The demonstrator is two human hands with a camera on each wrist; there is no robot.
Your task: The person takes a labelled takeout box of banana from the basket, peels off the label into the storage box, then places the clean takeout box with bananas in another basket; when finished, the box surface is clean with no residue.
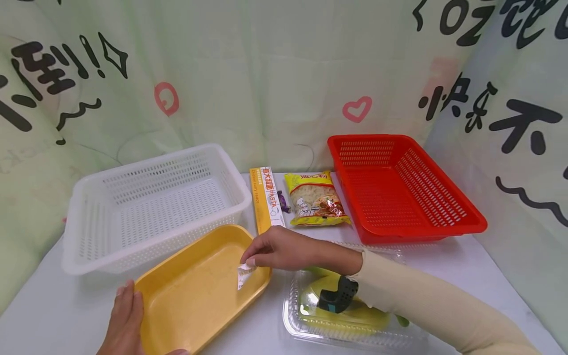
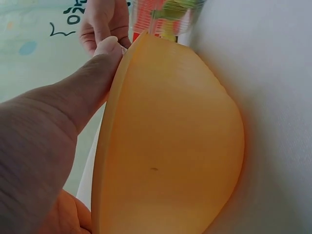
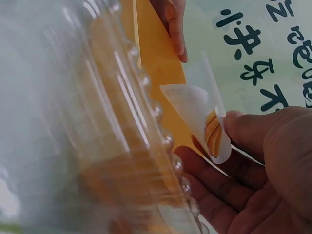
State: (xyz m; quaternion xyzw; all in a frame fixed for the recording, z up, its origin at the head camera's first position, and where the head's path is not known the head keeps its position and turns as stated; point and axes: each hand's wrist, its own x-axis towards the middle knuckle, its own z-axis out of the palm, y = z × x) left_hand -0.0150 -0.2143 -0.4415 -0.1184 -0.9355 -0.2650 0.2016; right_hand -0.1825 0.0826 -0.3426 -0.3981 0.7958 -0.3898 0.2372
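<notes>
yellow tray (image 1: 195, 291): near table edge, its front corner cut off by the frame. left hand (image 1: 126, 320): partly out of frame, fingers straight along the tray's left rim; the left wrist view shows the thumb (image 2: 92, 78) pressed on that rim. right hand (image 1: 284, 249): pinches a small sticker (image 1: 244, 273) over the tray's right rim; only the right wrist view shows its curled, printed face (image 3: 204, 122). clear clamshell box (image 1: 350, 315): contents half hidden by the sleeve, blurred. behind: white basket (image 1: 151, 202), pasta box (image 1: 266, 197), noodle packet (image 1: 316, 199), red basket (image 1: 399, 187).
</notes>
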